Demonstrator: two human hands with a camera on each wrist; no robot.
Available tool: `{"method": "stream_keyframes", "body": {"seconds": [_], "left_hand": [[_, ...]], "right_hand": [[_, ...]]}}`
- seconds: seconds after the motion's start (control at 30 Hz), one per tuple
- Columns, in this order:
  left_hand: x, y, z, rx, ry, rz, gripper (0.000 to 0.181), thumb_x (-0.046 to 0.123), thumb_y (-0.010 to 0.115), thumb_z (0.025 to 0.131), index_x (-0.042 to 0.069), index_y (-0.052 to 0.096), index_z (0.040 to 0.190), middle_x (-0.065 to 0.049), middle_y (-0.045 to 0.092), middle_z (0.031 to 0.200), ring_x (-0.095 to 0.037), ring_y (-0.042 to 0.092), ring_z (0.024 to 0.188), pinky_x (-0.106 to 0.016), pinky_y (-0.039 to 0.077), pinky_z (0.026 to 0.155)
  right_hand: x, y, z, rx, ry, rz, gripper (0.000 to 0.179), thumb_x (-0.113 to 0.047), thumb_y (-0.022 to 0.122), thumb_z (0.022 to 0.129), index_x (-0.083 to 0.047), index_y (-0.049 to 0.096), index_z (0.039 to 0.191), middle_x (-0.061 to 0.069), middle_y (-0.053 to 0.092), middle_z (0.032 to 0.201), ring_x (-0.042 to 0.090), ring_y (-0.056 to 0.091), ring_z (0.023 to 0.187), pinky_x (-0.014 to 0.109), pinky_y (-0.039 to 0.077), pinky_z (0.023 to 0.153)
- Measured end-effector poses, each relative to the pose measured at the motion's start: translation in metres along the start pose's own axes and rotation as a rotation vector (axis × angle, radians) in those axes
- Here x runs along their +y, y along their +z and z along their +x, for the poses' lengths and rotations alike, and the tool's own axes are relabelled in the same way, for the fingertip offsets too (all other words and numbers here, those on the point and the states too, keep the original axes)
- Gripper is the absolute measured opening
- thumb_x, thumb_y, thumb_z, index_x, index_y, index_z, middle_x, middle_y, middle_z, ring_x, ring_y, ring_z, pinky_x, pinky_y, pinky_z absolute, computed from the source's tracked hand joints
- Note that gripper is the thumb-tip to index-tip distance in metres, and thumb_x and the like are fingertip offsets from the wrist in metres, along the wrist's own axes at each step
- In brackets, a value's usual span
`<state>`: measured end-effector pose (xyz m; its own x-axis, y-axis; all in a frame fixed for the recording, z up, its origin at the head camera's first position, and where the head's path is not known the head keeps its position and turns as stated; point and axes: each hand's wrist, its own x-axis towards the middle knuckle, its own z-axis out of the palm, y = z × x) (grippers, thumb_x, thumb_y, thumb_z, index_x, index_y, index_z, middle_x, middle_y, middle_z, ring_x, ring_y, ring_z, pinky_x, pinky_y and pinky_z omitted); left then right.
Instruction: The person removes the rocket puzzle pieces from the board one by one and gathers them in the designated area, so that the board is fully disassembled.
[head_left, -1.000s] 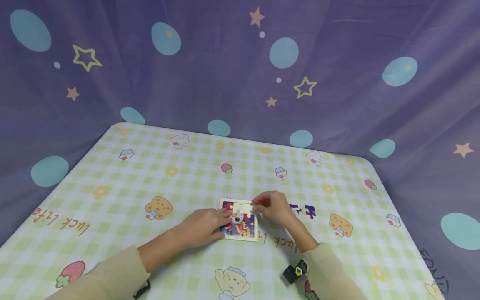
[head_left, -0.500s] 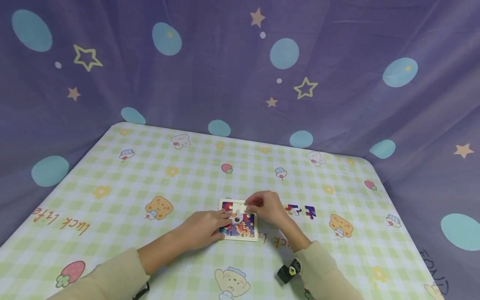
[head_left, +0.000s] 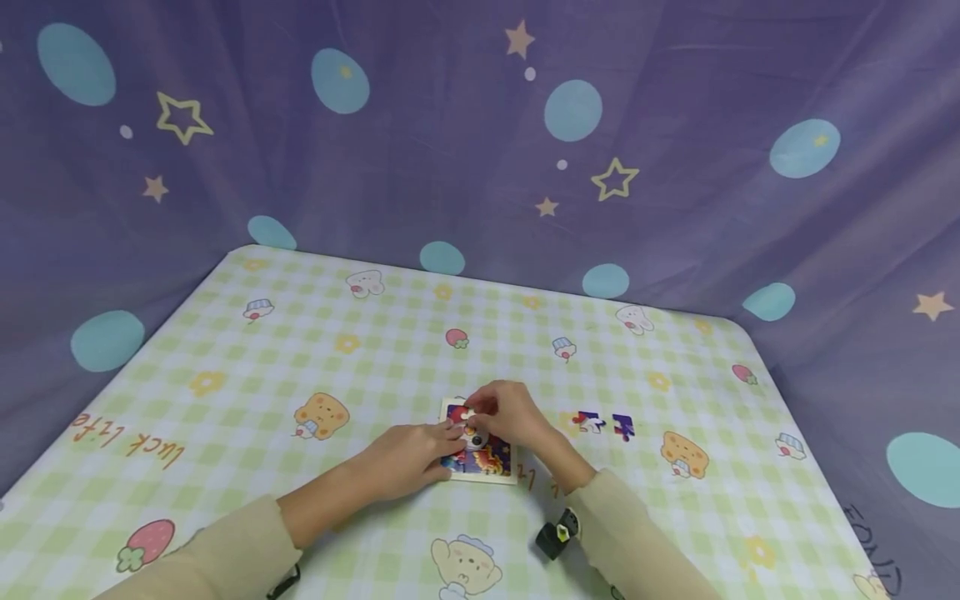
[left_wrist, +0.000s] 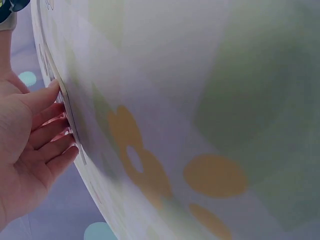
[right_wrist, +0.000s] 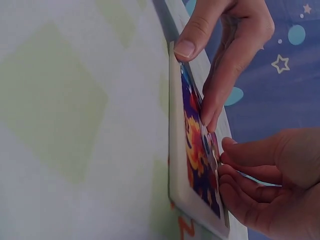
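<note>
A small square jigsaw puzzle [head_left: 480,462] in a pale frame lies on the table, its picture red, purple and orange. My left hand [head_left: 405,457] rests at its left side. In the right wrist view the left thumb [right_wrist: 185,49] touches the frame's edge and the fingers reach onto the picture. In the left wrist view the left hand [left_wrist: 37,135] has its fingers fairly straight against the board. My right hand [head_left: 510,412] is over the upper part of the puzzle, thumb and fingertips together, pinching a piece mostly hidden by the fingers. The right hand [right_wrist: 275,180] also shows in its wrist view.
Two loose puzzle pieces, one with white and red [head_left: 588,422] and one mostly purple [head_left: 622,427], lie right of the board. A green checked cloth [head_left: 390,517] covers the table. A purple curtain [head_left: 465,167] hangs behind it.
My right hand has moved left from the puzzle's upper right corner to over its upper middle, uncovering more of the loose pieces. The left hand has stayed in place.
</note>
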<state>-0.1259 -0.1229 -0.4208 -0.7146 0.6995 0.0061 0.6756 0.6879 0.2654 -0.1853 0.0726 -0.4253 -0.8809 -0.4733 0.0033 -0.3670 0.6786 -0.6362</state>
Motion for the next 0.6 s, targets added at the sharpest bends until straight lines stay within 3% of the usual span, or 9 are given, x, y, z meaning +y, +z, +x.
{"method": "stream_keyframes", "body": {"seconds": [0.2, 0.6], "left_hand": [[-0.002, 0.002, 0.000, 0.012, 0.014, 0.000, 0.043, 0.031, 0.065, 0.090, 0.009, 0.063, 0.127, -0.009, 0.058, 0.138, -0.026, 0.057, 0.127, -0.041, 0.052, 0.100], [-0.003, 0.002, 0.000, 0.019, 0.027, -0.012, 0.043, 0.030, 0.067, 0.088, 0.008, 0.063, 0.125, -0.010, 0.059, 0.136, -0.027, 0.058, 0.125, -0.042, 0.052, 0.099]], "right_hand": [[-0.006, 0.003, 0.007, -0.027, 0.001, -0.009, 0.008, -0.010, 0.071, 0.085, -0.006, 0.073, 0.092, 0.005, 0.070, 0.081, 0.007, 0.055, 0.066, 0.015, 0.045, 0.059], [-0.014, 0.007, 0.013, -0.028, -0.001, -0.076, 0.005, -0.011, 0.069, 0.088, -0.007, 0.072, 0.088, 0.006, 0.066, 0.085, 0.010, 0.056, 0.071, 0.017, 0.048, 0.063]]}}
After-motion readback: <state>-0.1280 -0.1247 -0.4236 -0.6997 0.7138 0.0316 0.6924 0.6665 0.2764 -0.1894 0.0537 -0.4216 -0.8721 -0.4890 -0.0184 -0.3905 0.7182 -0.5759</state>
